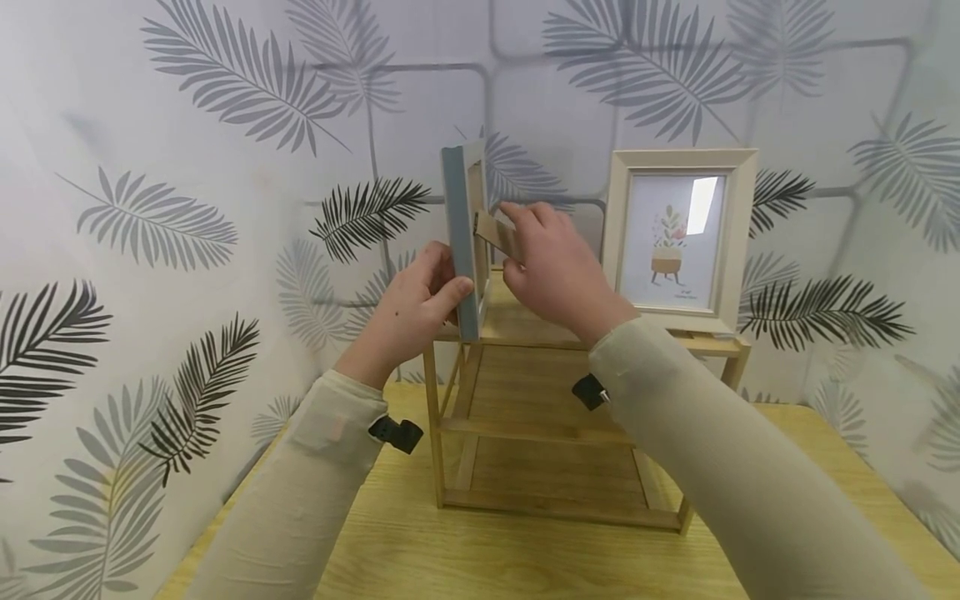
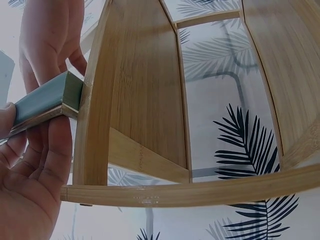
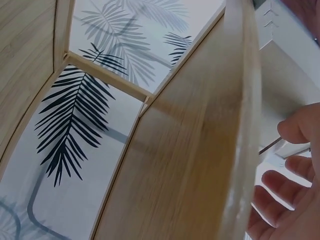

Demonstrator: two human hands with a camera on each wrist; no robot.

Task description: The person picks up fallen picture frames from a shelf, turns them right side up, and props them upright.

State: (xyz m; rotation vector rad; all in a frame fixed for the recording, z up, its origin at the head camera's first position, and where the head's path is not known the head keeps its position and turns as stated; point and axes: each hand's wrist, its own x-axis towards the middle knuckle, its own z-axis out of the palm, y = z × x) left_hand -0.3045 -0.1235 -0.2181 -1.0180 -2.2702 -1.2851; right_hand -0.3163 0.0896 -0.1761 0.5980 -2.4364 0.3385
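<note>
A light-blue picture frame (image 1: 459,242) stands upright, edge-on to the head view, at the left end of a wooden rack's top. My left hand (image 1: 412,308) grips its near lower side, thumb on the blue edge. The fingers curl round it from below in the left wrist view, where the frame's corner (image 2: 50,100) overlaps the rack. Behind the frame, my right hand (image 1: 558,267) pinches the brown support leg (image 1: 498,237), which slants out from the back. The right wrist view catches the thumb and curled fingers of that hand (image 3: 295,185) beside the rack's edge.
The tiered wooden rack (image 1: 536,435) stands on a yellow wood-grain table (image 1: 510,558). On its right end sits a cream picture frame (image 1: 621,233) with a potted-plant print. A leaf-patterned wall (image 1: 247,167) rises close behind.
</note>
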